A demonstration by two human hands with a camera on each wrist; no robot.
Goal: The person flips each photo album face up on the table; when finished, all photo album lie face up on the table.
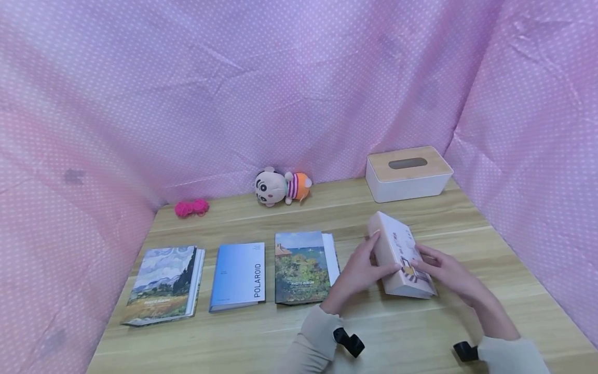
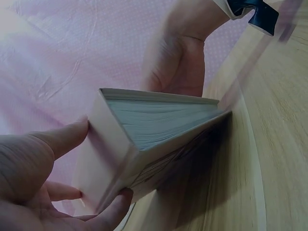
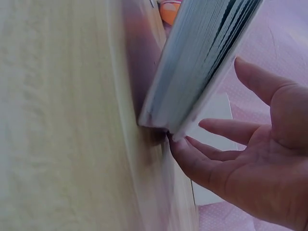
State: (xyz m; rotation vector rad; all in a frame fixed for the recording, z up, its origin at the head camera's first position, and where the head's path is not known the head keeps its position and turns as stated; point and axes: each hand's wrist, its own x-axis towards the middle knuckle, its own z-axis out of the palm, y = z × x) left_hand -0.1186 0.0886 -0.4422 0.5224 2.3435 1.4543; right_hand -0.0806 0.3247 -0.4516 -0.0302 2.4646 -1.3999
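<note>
Both hands are on a thick, pale pink photo album point(image 1: 394, 259) at the right of the table, tilted with its spine raised. My left hand point(image 1: 359, 270) holds the spine side, its thumb on the cover. In the left wrist view, fingers point(image 2: 108, 211) bend round the spine and the page block shows between the covers. My right hand point(image 1: 441, 267) grips the opposite side, with the thumb against the printed cover. A fingertip point(image 3: 178, 142) meets the lower corner of the album in the right wrist view.
Left of the hands lie a seaside-painting album point(image 1: 299, 275), a blue POLAROID album point(image 1: 238, 275) and a wheat-field album point(image 1: 161, 285). Behind them are a plush doll point(image 1: 282, 187), a pink fluffy item point(image 1: 191, 208) and a wood-topped tissue box point(image 1: 408, 179). Pink dotted cloth point(image 1: 280, 93) encloses the table.
</note>
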